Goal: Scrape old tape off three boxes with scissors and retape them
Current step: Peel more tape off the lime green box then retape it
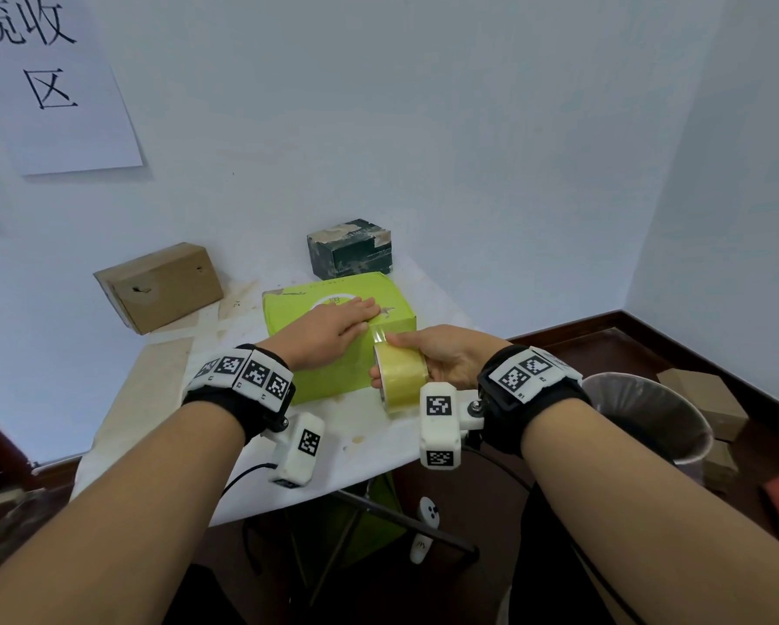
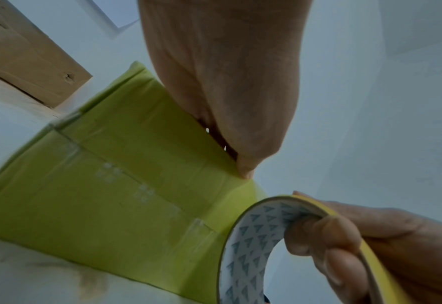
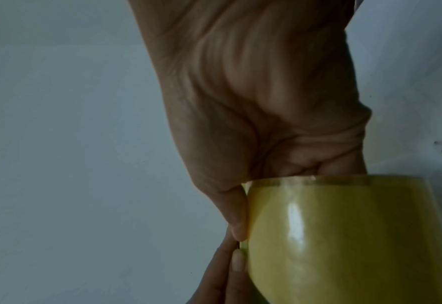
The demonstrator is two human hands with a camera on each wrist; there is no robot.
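Note:
A lime-green box lies in the middle of the white table. My left hand lies flat on its top with straight fingers, pressing near the front right edge; the left wrist view shows the palm against the green box. My right hand grips a yellowish tape roll at the box's front right corner, fingers hooked inside the core. A short strip of tape runs from the roll up onto the box top. In the right wrist view the tape roll fills the lower right. No scissors are in view.
A brown cardboard box stands at the table's back left, a dark camouflage-print box at the back by the wall. A bin with a liner and more cardboard boxes sit on the floor to the right.

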